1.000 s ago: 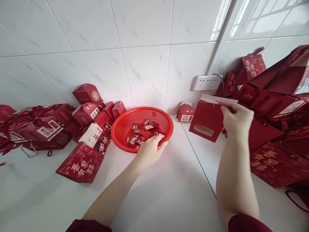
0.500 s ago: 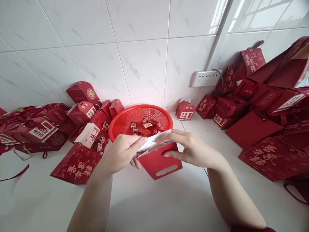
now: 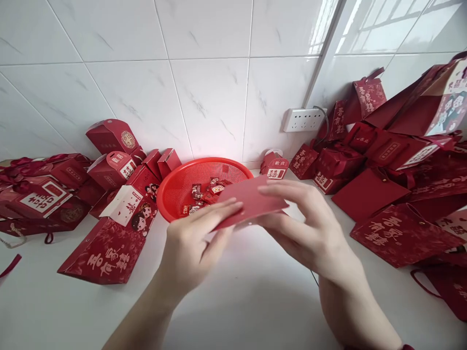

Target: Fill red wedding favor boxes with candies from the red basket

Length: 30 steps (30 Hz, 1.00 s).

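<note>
Between my two hands, above the white tabletop, is a red paper gift box (image 3: 251,198), tilted so that a plain red face points up. My left hand (image 3: 199,243) grips its left edge, fingers on top and thumb below. My right hand (image 3: 306,221) has its fingers on the right end, with the other fingers under the box. The underside of the box is mostly hidden. Just behind it stands a red plastic basket (image 3: 171,194) with small wrapped candies (image 3: 197,192) inside; the box and my left hand cover part of its rim.
Red gift boxes (image 3: 54,194) and a flat red bag (image 3: 98,253) are at the left. More red boxes and bags (image 3: 404,233) are piled at the right. A small red box (image 3: 274,165) stands by the tiled wall, below a white power strip (image 3: 305,120).
The box has been turned over in my hands: its white flap and slotted face no longer show, and a plain red face is up. The view has shifted slightly.
</note>
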Each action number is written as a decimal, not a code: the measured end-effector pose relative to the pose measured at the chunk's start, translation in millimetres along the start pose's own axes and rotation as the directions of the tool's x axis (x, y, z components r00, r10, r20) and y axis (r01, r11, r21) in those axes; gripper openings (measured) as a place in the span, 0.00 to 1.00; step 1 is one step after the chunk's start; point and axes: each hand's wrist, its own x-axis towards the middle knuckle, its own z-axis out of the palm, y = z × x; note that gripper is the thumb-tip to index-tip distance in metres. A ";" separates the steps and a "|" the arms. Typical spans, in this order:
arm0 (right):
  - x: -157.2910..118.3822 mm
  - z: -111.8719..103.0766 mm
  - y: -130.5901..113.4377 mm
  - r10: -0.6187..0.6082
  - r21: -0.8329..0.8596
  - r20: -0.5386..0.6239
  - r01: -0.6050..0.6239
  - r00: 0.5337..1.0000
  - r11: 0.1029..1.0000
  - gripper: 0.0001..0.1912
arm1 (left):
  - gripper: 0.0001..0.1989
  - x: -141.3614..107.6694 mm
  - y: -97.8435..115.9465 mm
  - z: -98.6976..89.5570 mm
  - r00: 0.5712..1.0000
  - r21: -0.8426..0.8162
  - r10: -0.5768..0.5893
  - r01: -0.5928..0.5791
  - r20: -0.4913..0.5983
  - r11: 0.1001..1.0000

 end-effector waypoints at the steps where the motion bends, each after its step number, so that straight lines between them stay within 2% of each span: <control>1: 1.1 7.7 3.7 0.015 -0.048 -0.011 -0.016 1.000 0.999 0.08 | 0.18 2.2 -6.2 3.2 0.999 0.045 0.024 -0.022 -0.045 0.999; 3: 3.6 21.1 9.7 0.088 -0.049 -0.026 -0.090 0.996 0.995 0.03 | 0.17 7.5 -17.7 7.7 0.992 0.124 0.071 -0.057 -0.106 0.991; 7: 6.3 35.8 11.3 0.289 -0.006 -0.037 -0.289 0.957 0.957 0.07 | 0.11 14.8 -28.4 9.5 0.987 0.160 0.052 -0.027 -0.151 0.987; 13: 4.1 42.5 3.7 0.439 0.023 0.103 -0.443 0.893 0.896 0.02 | 0.05 13.2 -28.0 3.2 0.964 0.238 -0.024 0.089 -0.263 0.967; 15: 4.3 42.1 1.5 0.451 0.037 0.128 -0.458 0.883 0.888 0.09 | 0.05 12.8 -29.0 1.0 0.955 0.282 -0.005 0.093 -0.298 0.955; 19: 5.6 40.3 -1.1 0.419 0.096 0.114 -0.430 0.901 0.898 0.19 | 0.05 14.1 -29.4 -2.4 0.941 0.290 0.037 0.066 -0.337 0.955; 26: 8.4 38.2 -3.7 0.367 0.198 0.113 -0.383 0.923 0.902 0.20 | 0.06 13.4 -23.7 -5.0 0.933 0.270 0.005 0.099 -0.361 0.958; 28: 9.3 33.9 -3.0 0.342 0.257 0.080 -0.351 0.936 0.901 0.23 | 0.08 13.7 -28.5 -10.6 0.888 0.291 -0.015 0.167 -0.460 0.942; 30: 9.1 28.0 0.8 0.355 0.292 0.014 -0.344 0.935 0.893 0.26 | 0.17 15.9 -37.9 -20.4 0.860 0.303 -0.094 0.276 -0.502 0.912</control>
